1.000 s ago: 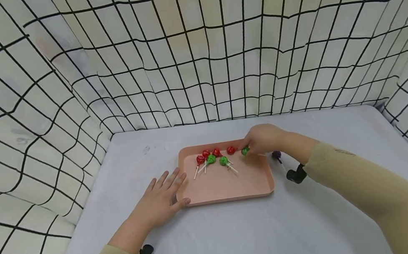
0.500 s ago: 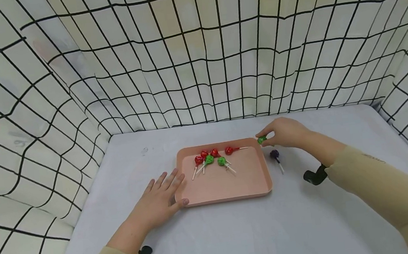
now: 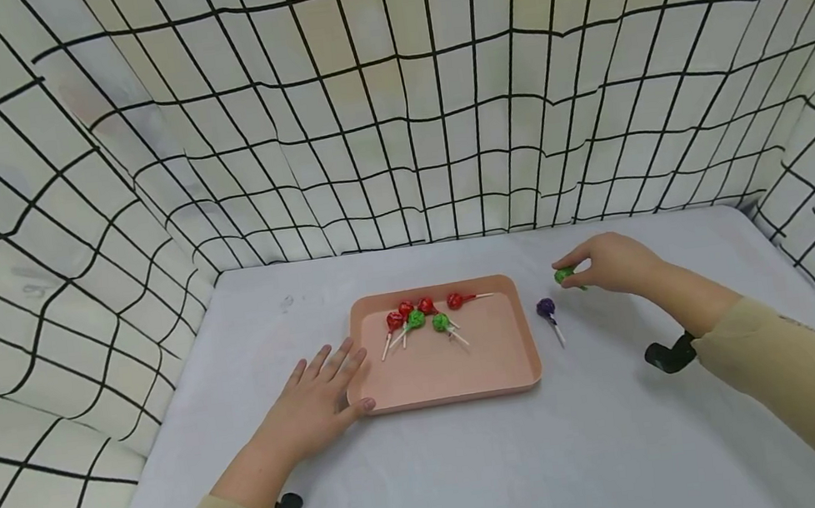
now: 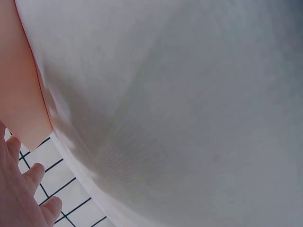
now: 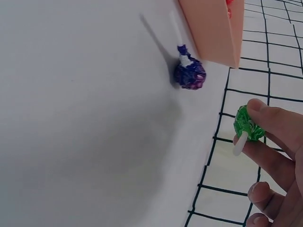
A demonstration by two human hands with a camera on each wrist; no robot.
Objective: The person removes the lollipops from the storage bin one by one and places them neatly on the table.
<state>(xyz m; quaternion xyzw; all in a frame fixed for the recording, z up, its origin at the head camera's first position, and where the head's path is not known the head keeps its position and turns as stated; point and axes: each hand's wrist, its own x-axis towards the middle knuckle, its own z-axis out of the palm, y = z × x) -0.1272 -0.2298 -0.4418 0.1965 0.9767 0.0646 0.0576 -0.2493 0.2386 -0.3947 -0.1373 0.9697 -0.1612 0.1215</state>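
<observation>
Between thumb and fingertips my right hand [image 3: 616,264] pinches a green lollipop [image 5: 247,124] by its wrapped head, held above the table to the right of the tray. A purple lollipop [image 3: 546,308] lies on the cloth just outside the tray's right side. My left hand [image 3: 319,402] rests with spread fingers at the left edge of the pink tray [image 3: 452,383]. Inside the tray, red lollipops lie along the back, one of them, a red lollipop [image 3: 455,301], with its stick to the right. Two green lollipops lie there too, one a green lollipop [image 3: 441,322].
A white cloth covers the table [image 3: 478,472]. White walls with a black grid [image 3: 430,117] stand behind and at both sides. Each wrist carries a small black camera, such as the right wrist camera [image 3: 670,354].
My right hand has lifted the green lollipop out of the tray's back right corner and carried it right, past the rim. My left hand stays at the tray's left edge.
</observation>
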